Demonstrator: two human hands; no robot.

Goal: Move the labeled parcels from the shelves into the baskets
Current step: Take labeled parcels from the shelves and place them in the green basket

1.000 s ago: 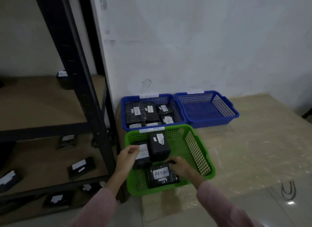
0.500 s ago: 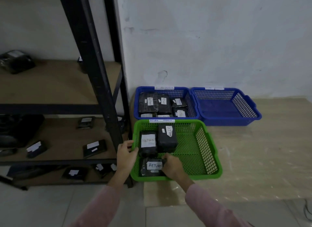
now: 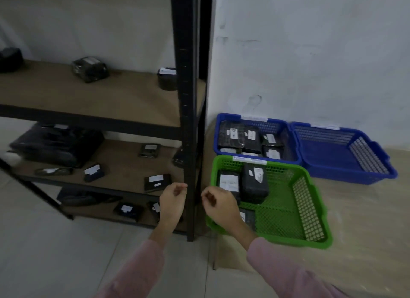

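The green basket on the floor holds three black parcels with white labels, one of them near its back. Behind it, a blue basket is packed with several labeled parcels, and a second blue basket to the right has nothing in it. More black labeled parcels lie on the shelves, such as one on the middle board. My left hand hovers in front of the shelf post, fingers loosely curled, holding nothing. My right hand hangs over the green basket's left rim, also loosely curled and holding nothing.
A black metal shelf post stands between my hands and the shelf boards. The upper shelf carries a few parcels. A large black bag sits on the middle shelf at left. White wall behind; tiled floor below.
Both hands have let go of the parcels in the green basket and lifted away to the left. The view has swung left toward the shelves.
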